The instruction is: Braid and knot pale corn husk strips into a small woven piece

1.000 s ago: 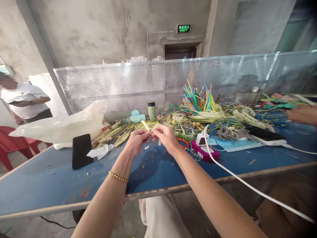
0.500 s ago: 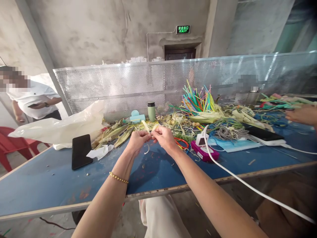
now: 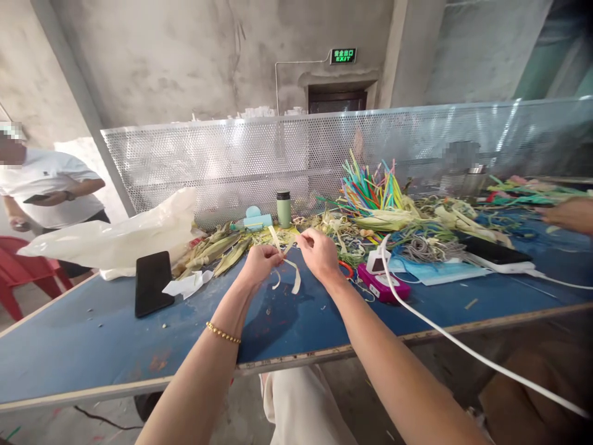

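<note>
My left hand (image 3: 260,264) pinches pale corn husk strips (image 3: 293,275) where they cross, above the blue table (image 3: 194,346). One strip end points up and others dangle below the fingers. To its right, my right hand (image 3: 319,252) is closed in a pinch at the upper end of a pale strip that runs down to the left fingers. Behind the hands lies a heap of dry husks and loose fibres (image 3: 324,225). A green thermos (image 3: 283,209) with a black lid stands upright just beyond them.
Left lie a black phone (image 3: 152,283), torn white paper (image 3: 189,284) and a plastic bag (image 3: 115,241). Right are a magenta box (image 3: 383,285) with a white cable, a blue mask (image 3: 440,272) and colourful stems (image 3: 370,188). A co-worker's hand (image 3: 567,216) shows far right; a person stands left.
My right hand has moved apart from the left, up and to the right, drawing out a strip. A loose strip end now hangs below the left hand. The standing person has shifted left.
</note>
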Demonstrator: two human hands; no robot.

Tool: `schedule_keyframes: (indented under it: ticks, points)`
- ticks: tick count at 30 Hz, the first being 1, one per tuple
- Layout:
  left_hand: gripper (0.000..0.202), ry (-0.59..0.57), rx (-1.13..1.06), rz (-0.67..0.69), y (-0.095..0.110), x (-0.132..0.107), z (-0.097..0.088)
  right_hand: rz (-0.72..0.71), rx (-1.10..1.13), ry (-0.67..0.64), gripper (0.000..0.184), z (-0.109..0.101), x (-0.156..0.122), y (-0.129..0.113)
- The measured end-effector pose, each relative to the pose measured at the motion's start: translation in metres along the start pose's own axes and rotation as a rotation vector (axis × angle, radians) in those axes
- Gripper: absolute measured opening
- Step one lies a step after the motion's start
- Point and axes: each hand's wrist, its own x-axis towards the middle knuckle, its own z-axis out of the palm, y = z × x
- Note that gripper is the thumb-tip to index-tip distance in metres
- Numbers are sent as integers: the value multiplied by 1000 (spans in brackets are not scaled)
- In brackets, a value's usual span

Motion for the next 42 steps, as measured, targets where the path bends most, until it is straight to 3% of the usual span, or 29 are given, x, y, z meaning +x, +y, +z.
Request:
schedule_keyframes:
  ticks: [5,11,15,36,42]
  points:
    - [21,-104,-66,-13,3,-3,1,-155,5,-124,10,4,0,2]
    - [27,-108,-175,-97,13,-8,2,-29,360,-210,8,6,-1,3]
    - [28,-64,-220,-103,14,-8,3,39,452,-195,11,9,-4,2]
    - [26,-71,-175,-128,16,-9,2,129,389,-154,15,17,-7,2]
    - [27,-78,-266,-200,13,-7,-1,45,240,-224,39,10,-3,6]
